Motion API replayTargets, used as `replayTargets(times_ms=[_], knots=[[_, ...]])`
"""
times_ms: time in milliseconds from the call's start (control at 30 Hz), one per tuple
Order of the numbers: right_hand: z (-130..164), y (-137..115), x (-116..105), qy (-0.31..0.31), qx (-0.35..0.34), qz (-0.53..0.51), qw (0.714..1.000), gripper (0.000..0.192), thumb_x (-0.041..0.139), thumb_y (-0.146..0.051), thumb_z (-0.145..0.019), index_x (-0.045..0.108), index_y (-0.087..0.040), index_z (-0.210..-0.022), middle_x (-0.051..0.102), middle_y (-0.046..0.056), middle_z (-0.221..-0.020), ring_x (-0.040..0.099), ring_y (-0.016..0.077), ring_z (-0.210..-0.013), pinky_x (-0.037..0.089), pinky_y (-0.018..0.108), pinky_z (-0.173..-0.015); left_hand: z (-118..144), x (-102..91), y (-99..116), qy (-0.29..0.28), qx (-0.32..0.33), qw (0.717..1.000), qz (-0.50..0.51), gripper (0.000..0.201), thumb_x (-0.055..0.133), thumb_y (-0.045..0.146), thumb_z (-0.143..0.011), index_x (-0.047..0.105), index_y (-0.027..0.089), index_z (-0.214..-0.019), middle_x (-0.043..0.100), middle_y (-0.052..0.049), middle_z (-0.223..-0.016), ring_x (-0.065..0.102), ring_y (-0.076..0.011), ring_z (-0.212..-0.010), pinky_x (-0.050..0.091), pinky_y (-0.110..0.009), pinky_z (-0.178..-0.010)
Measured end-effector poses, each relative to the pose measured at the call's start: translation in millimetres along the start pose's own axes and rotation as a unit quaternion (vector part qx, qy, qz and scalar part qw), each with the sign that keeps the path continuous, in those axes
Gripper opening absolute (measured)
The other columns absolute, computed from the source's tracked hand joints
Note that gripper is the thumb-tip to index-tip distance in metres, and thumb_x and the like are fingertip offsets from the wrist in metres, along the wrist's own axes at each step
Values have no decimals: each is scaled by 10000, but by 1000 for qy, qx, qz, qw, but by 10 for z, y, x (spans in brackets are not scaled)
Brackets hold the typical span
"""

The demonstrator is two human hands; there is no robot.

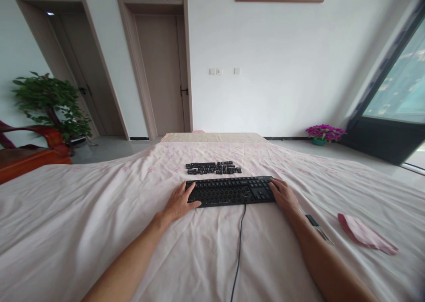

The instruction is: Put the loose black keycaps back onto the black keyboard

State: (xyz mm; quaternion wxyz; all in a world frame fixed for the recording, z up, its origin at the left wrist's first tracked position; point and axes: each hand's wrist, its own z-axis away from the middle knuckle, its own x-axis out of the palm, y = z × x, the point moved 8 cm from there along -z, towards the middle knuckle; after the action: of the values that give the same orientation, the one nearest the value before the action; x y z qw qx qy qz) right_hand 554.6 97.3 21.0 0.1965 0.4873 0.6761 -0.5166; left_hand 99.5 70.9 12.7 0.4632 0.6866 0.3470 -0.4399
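A black keyboard [230, 190] lies on the pink sheet [99, 222] in front of me, its cable [238, 253] running toward me. My left hand [181, 201] grips its left end, thumb on the front edge. At the other end my right hand [283, 195] holds the keyboard's right side, fingers over the number pad. Just beyond the keyboard sits a row of several loose black keycaps [213, 168], apart from both hands.
A small dark-handled tool [317, 226] lies beside my right forearm. A folded pink cloth [365, 233] sits further right. A wooden chair [29, 153] and potted plant [49, 102] stand at left, doors behind, a window at right.
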Motion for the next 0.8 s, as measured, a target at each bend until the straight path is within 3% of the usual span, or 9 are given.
replayTargets(times_ms=[133,300,467,633,800], knots=[[0,-2,-13,2,3,1,1000,500,390,-499,-903,620,-217,-1247,548,71,-1350,533,265,-1179,391,382,-1023,7,-2,-11,12,6,1000,27,994,511,693,-769,234,109,-1525,199,-242,-1567,160,-376,-1446,176,-494,-1132],[-8,30,15,-8,11,15,1000,507,372,-498,-909,616,-210,-1248,534,65,-1368,526,272,-1190,396,388,-1021,3,14,-40,18,2,999,47,976,558,696,-731,323,130,-1491,230,-225,-1564,184,-392,-1437,193,-506,-1126],[-17,46,32,-5,2,28,1000,521,362,-496,-912,592,-200,-1273,529,74,-1372,533,264,-1181,387,382,-1034,2,-7,-17,31,20,999,38,1033,553,681,-743,218,95,-1526,229,-243,-1558,198,-377,-1436,190,-505,-1131],[-28,74,79,-7,-12,48,999,520,360,-487,-907,584,-205,-1283,529,83,-1369,535,268,-1180,392,397,-1028,-2,-5,-50,3,7,1000,31,1012,523,720,-736,304,100,-1505,224,-246,-1559,221,-388,-1428,223,-498,-1122],[39,-11,-30,16,15,109,994,532,339,-510,-902,578,-248,-1298,540,72,-1362,533,306,-1160,406,458,-992,9,-29,-50,17,16,999,44,1036,540,706,-735,240,107,-1526,217,-229,-1564,183,-366,-1443,203,-502,-1130]])
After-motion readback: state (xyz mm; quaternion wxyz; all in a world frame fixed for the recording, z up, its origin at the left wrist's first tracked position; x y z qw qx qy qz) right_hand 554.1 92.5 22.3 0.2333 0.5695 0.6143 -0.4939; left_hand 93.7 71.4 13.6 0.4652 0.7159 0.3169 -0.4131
